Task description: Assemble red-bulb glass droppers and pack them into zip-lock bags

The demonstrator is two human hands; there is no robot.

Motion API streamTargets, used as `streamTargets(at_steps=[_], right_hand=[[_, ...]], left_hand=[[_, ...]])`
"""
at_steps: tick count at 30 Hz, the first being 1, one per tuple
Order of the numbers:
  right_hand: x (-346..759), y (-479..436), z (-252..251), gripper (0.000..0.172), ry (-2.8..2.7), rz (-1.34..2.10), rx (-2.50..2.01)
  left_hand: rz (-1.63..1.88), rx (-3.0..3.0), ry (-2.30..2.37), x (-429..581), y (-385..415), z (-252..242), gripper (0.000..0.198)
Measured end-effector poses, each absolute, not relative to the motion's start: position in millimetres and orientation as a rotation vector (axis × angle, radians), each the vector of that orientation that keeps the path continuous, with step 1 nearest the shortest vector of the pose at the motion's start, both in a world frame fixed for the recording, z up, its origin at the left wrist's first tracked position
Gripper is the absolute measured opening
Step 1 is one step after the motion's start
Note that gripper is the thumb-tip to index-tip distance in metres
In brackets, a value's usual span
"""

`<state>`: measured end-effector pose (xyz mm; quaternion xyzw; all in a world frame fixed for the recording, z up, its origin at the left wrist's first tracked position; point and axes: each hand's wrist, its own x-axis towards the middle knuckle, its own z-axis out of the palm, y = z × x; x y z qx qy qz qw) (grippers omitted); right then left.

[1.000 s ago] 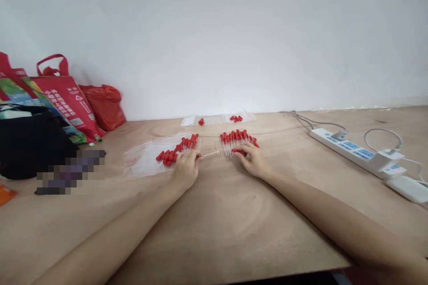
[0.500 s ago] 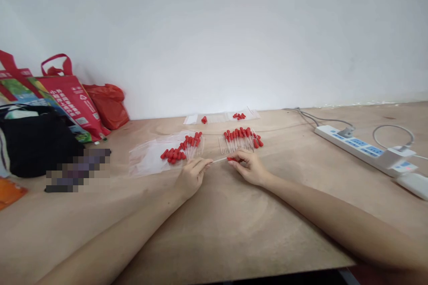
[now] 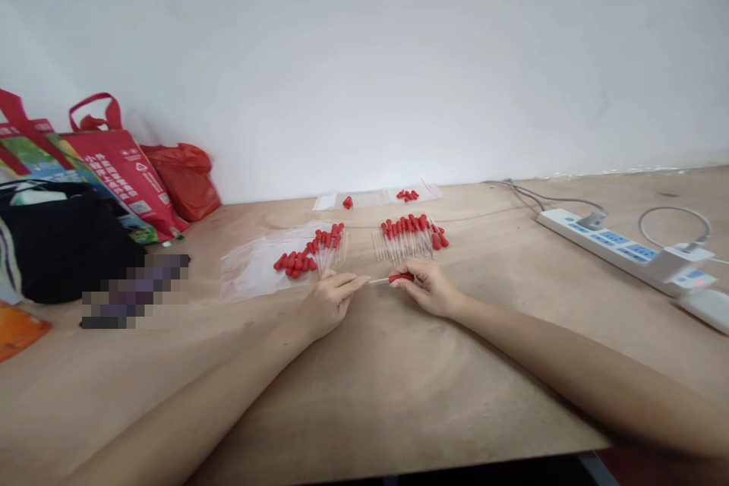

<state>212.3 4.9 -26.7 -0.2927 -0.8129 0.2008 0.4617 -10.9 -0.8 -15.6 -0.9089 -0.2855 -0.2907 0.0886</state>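
Both of my hands hold one thin clear dropper with a red bulb (image 3: 386, 279) just above the wooden table (image 3: 387, 380). My left hand (image 3: 329, 300) pinches the clear tip end. My right hand (image 3: 428, 287) pinches the red bulb end. Behind my right hand lies a row of several red-bulbed droppers (image 3: 408, 235). Behind my left hand another heap of droppers (image 3: 310, 252) rests partly on a clear plastic bag (image 3: 254, 267).
Two small clear bags with red pieces (image 3: 376, 200) lie near the wall. A white power strip (image 3: 620, 250) with cables and a charger sits at the right. Red shopping bags (image 3: 122, 167), a black bag (image 3: 60, 243) and a blurred patch are at the left.
Both hands have drawn back from the dropper piles toward me, bringing one dropper with them. It is now held clear of the row, between the two hands.
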Motion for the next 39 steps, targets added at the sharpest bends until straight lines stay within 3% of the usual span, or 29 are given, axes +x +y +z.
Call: streamTargets(at_steps=[27,35,39], right_hand=[[213,-1,-25,0.016,-2.287,0.19,-0.619],[209,-1,-12,0.021,-2.448,-0.299,-0.727],[222,13,-3,0.02,-2.264,-0.186,-0.87]], left_hand=[[-0.883,-2.719,-0.856,7,-11,-15,0.023],[-0.783,-2.696,-0.866,6,-4,-14,0.027],[-0.877,-2.447,-1.167,5,-1,-9,0.043]])
